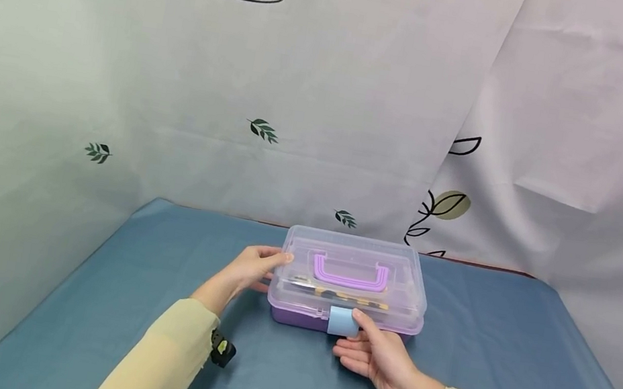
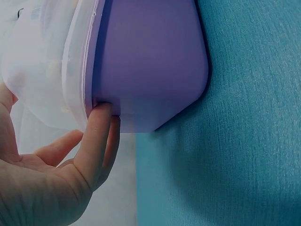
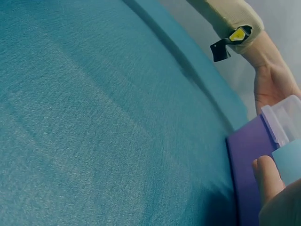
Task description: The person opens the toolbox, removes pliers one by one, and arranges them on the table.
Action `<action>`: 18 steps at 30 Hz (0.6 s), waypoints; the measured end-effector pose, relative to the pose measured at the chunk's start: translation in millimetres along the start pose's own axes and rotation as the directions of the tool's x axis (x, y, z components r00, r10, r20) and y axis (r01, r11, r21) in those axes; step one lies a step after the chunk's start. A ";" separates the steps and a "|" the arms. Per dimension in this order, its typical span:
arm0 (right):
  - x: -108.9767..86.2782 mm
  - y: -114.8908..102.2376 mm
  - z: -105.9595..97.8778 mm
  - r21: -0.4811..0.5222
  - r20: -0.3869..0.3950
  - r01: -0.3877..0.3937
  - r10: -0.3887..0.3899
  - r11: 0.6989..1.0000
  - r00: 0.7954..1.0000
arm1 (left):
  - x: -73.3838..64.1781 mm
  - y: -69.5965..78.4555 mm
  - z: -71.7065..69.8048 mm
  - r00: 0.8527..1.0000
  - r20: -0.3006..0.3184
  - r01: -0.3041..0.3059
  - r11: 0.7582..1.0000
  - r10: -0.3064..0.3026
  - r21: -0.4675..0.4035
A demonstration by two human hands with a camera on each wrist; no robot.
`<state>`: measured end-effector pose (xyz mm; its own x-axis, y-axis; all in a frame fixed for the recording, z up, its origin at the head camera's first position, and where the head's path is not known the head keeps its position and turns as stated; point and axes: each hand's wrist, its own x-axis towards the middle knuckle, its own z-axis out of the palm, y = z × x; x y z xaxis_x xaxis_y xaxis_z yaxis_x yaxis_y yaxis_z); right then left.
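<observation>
A plastic storage box (image 1: 292, 318) with a purple base and a clear lid (image 1: 304, 241) stands upright on the table, its lid down. Through the lid, yellow-and-black items (image 1: 353, 298) show, too blurred to name. My left hand (image 1: 253, 269) holds the box's left side, thumb on the lid; in the left wrist view, fingertips (image 2: 96, 125) touch the purple wall just under the lid's rim. At the front, my right hand (image 1: 383, 362) has its thumb on the light blue latch (image 1: 341, 322). The right wrist view shows a finger at the latch's lower edge.
A blue cloth (image 1: 157, 320) covers the table. Pale printed sheets (image 1: 334, 89) hang behind it and at both sides. The box carries a purple handle (image 1: 349, 282) lying on its lid. A small black device (image 1: 222, 348) is strapped to the left wrist.
</observation>
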<state>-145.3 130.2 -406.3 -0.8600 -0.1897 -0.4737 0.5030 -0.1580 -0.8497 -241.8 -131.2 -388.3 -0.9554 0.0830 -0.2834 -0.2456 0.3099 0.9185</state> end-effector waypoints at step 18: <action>-6.7 -8.0 -4.9 -0.056 0.071 0.030 -0.026 0.998 0.997 | -2.3 0.5 1.4 1.000 -0.005 0.000 1.000 0.000 -0.010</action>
<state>-144.0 137.5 -397.4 -0.8645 -0.2536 -0.4339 0.4714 -0.1096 -0.8751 -239.5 -129.9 -387.6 -0.9562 0.0779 -0.2823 -0.2475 0.3000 0.9213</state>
